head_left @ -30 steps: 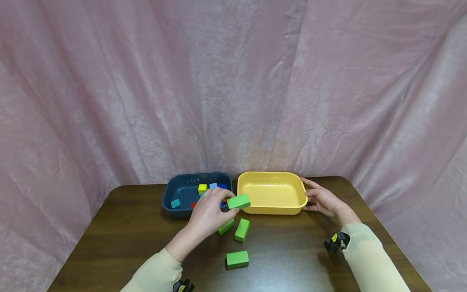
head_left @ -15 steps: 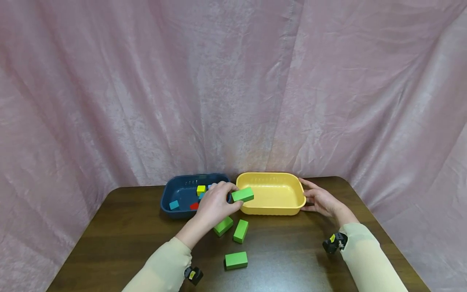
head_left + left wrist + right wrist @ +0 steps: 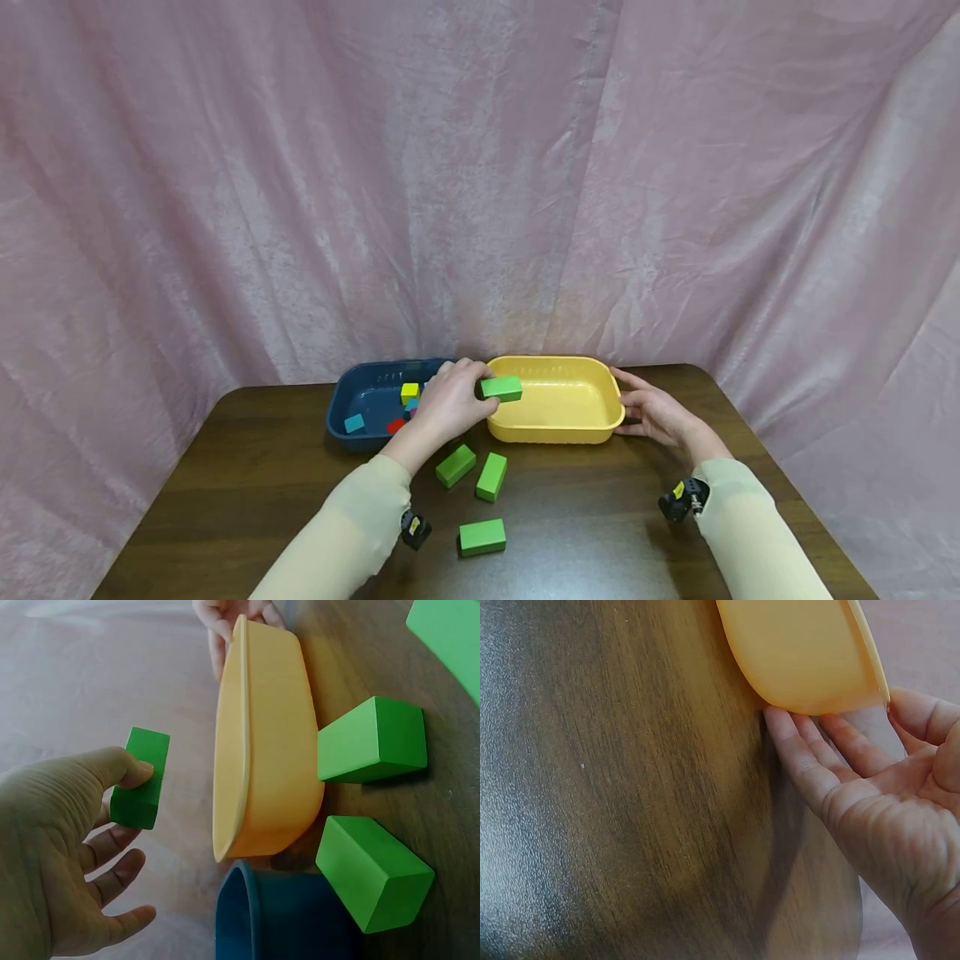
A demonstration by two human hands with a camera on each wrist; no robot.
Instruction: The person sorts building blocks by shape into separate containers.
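Note:
My left hand (image 3: 452,398) pinches a green block (image 3: 501,388) above the left end of the yellow tray (image 3: 555,434). The left wrist view shows the thumb pressed on this green block (image 3: 140,778), the lower fingers spread loosely. My right hand (image 3: 660,416) is at the tray's right end. In the right wrist view its fairly straight fingers (image 3: 802,754) touch the yellow wall (image 3: 802,660), and the thumb is at the rim. Three more green blocks lie on the table in front: one (image 3: 456,467) near the blue tray, one (image 3: 491,477) beside it, one (image 3: 482,537) nearer.
Left of the yellow tray stands a dark blue tray (image 3: 343,435) holding several small coloured blocks, among them a yellow cube (image 3: 409,393) and a teal block (image 3: 354,423). My left arm partly hides it. A pink curtain (image 3: 480,183) hangs behind the brown table (image 3: 247,492).
My left hand has carried the green block a little to the right and farther back, from near the blue tray to over the yellow tray's left end. My right hand stays at the tray.

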